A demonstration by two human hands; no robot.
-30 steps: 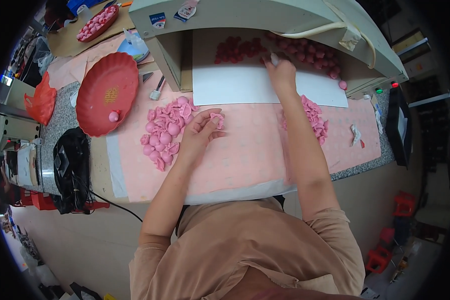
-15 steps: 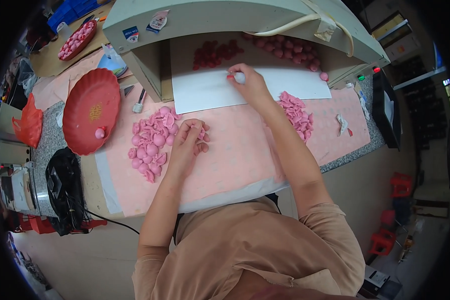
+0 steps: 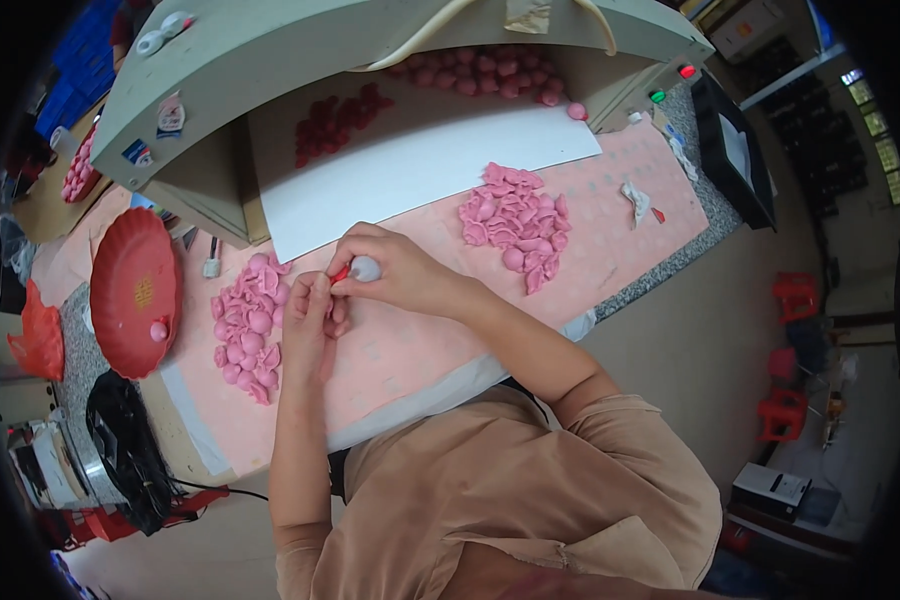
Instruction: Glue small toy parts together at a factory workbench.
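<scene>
My right hand (image 3: 390, 265) is closed round a small white bottle (image 3: 366, 269) with a red tip, held just in front of the white board. Its fingertips meet those of my left hand (image 3: 310, 312), which is pinched closed on a small pink petal-like piece, now mostly hidden by the fingers. Left of my left hand lies a pile of pink balls and petal-like pieces (image 3: 248, 330). Another heap of pink petal-like pieces (image 3: 515, 220) spreads beyond my right wrist.
A grey arched cabinet (image 3: 300, 75) stands over the white board (image 3: 410, 185), with dark red pieces (image 3: 340, 125) and pink balls (image 3: 485, 72) inside. A red scalloped tray (image 3: 130, 320) holds one pink ball. A black bag (image 3: 125, 440) lies at the left edge.
My right hand has come from over the white board to my left hand, bringing the bottle with it. The whole view has turned and shifted.
</scene>
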